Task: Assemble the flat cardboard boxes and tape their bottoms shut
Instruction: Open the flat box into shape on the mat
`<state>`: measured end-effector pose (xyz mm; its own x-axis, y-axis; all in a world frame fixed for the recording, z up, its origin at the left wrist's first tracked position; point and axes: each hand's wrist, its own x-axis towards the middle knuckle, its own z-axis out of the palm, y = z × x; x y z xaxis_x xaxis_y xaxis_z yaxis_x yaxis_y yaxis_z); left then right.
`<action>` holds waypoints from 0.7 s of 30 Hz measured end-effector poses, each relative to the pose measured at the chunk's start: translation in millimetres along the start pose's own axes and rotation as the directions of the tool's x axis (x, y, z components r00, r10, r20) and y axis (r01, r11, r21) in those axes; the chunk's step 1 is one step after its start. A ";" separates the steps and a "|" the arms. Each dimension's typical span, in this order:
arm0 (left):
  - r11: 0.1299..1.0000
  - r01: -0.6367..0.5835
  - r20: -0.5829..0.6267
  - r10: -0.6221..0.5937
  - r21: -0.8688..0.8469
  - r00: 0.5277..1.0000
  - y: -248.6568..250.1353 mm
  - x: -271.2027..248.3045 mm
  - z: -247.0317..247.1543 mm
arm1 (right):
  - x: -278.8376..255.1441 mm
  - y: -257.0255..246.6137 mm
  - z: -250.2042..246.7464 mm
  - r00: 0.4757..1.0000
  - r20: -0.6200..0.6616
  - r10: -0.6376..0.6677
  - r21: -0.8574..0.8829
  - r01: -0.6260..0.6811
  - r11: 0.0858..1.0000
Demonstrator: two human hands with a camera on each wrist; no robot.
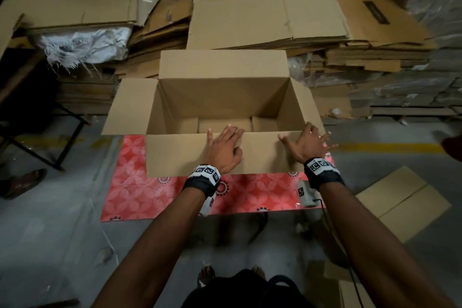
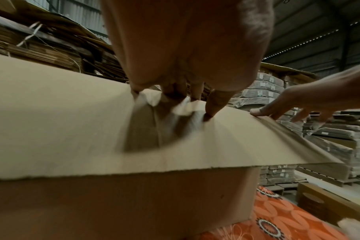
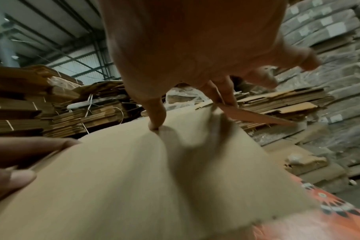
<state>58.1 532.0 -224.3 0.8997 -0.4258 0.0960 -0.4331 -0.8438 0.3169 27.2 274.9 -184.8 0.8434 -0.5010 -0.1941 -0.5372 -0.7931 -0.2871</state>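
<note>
Both hands, left (image 1: 223, 148) and right (image 1: 305, 144), fingers spread flat, press box's (image 1: 220, 97) 6 o'clock flap (image 1: 190, 155). Box erected; bottom taping unverifiable.

one open box (image 1: 220, 97), two hands (image 1: 223, 149), one mat (image 1: 140, 190)

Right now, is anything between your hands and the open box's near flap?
Nothing visible. The left hand and the right hand already rest directly on the near flap of the open cardboard box, fingers at its fold edge.
</note>
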 end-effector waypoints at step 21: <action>0.997 -0.075 0.349 0.058 0.034 0.935 -6.5 -11.8 -35.3 | -44.5 -7.9 19.1 0.935 0.138 -0.327 -0.158 0.347 0.925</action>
<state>52.2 554.0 -194.2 0.7972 -0.5617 -0.2215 -0.5012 -0.8201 0.2761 -6.3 310.1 -191.8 0.9629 -0.1611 -0.2165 -0.2024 -0.9617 -0.1849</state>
